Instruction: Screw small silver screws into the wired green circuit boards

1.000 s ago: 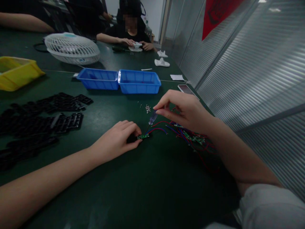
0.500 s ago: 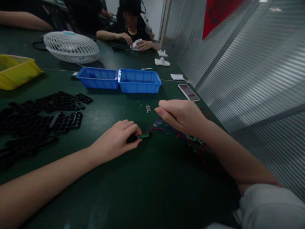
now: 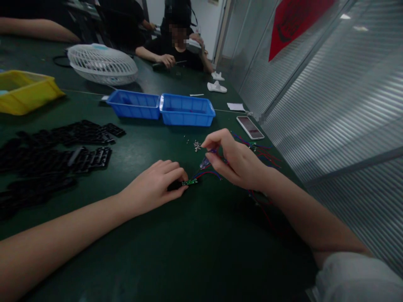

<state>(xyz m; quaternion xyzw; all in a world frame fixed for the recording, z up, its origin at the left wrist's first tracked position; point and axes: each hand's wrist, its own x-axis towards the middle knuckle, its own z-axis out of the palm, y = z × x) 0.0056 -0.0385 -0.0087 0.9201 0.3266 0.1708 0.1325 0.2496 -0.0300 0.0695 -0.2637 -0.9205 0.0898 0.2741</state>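
Note:
Thumb and fingers of my left hand pinch a small green circuit board near the tabletop. Red and blue wires trail from the board to the right. My right hand is closed around a small screwdriver with a clear purplish handle. Its thin shaft points down and left toward the board; I cannot tell whether the tip touches it. Just beyond lies a little heap of screws. More boards with red and blue wires lie behind my right hand, partly hidden by it.
Black plastic parts cover the left of the green table. Two blue bins stand behind, with a yellow bin and a white fan at left. A phone lies at right. A co-worker sits across the table.
My right hand has turned and its fingers have shifted on the screwdriver, showing more of the handle. My left hand keeps the board. The co-worker has raised a white part.

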